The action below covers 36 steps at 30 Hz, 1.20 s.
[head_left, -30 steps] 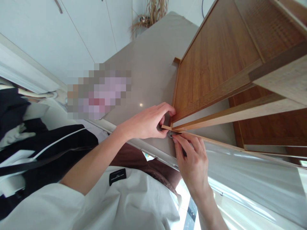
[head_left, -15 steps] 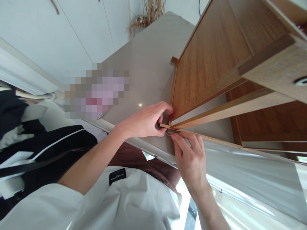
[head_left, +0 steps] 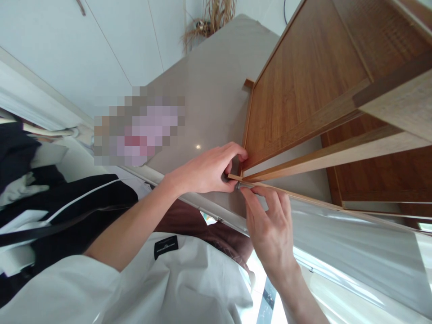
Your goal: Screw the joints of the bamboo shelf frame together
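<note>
A brown wooden rack (head_left: pixel 303 85) with panels and slats stands tilted across the right of the view. My left hand (head_left: pixel 211 168) is closed around its near lower corner, with thumb and fingers on either side of the projecting end of a thin wooden strip (head_left: pixel 233 177). Just below the strip, my right hand (head_left: pixel 272 220) pinches a small grey metal-looking piece (head_left: pixel 240 185) against the wood. Its fingers hide most of that piece, so its exact kind does not show. Both hands almost meet at the corner.
The rack rests on a grey-brown tabletop (head_left: pixel 212 85). A blurred-out patch (head_left: pixel 140 130) covers something at the table's left edge. Dried stalks (head_left: pixel 219 18) stand at the back by white cabinets (head_left: pixel 114 27). Black clothing (head_left: pixel 97 193) and a white glove (head_left: pixel 22 191) lie at the left.
The view has shifted slightly. My right fingers and the small grey piece have turned a little at the strip. My left hand keeps its hold on the corner.
</note>
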### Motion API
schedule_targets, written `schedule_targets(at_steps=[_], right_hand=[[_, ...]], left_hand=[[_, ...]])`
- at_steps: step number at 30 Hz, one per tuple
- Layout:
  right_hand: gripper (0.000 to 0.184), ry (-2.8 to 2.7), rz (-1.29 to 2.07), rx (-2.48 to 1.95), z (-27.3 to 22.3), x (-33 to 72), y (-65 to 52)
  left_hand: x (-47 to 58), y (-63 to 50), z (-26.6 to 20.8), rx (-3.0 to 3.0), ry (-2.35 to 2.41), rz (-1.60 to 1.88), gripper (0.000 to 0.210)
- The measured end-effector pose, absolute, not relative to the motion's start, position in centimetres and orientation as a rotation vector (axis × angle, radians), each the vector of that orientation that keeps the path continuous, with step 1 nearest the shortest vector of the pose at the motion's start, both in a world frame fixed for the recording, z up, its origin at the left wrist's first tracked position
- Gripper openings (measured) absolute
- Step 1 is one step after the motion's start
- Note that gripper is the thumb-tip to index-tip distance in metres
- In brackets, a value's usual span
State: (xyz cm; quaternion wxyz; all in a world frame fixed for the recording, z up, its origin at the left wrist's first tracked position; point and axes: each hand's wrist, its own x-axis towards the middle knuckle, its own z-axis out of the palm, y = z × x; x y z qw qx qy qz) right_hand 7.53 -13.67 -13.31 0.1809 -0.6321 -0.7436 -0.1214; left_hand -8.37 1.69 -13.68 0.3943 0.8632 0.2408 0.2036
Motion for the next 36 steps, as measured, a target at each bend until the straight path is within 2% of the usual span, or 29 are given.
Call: schedule_targets(at_steps=[6,20,30,36], right_hand=[[0.035,-2.195,-0.349,-1.778,-12.7,7.3,-13.7],[0.026,-2.351,-0.499,-1.715,-11.1,7.5,-13.0],[0.019,-2.007,-0.318,-1.788,-13.7,8.1,-13.3],[0.018,-1.984,-0.234,-1.77,-14.3,8.4,-13.2]], left_hand=[[-8.4,1.8,-13.6,2.189,0.613,0.507,0.046],[-8.4,1.8,-13.4,2.222,0.619,0.513,0.044],[-8.3,1.7,-13.5,2.229,0.627,0.519,0.044],[-8.4,1.7,-13.5,2.214,0.63,0.517,0.045]])
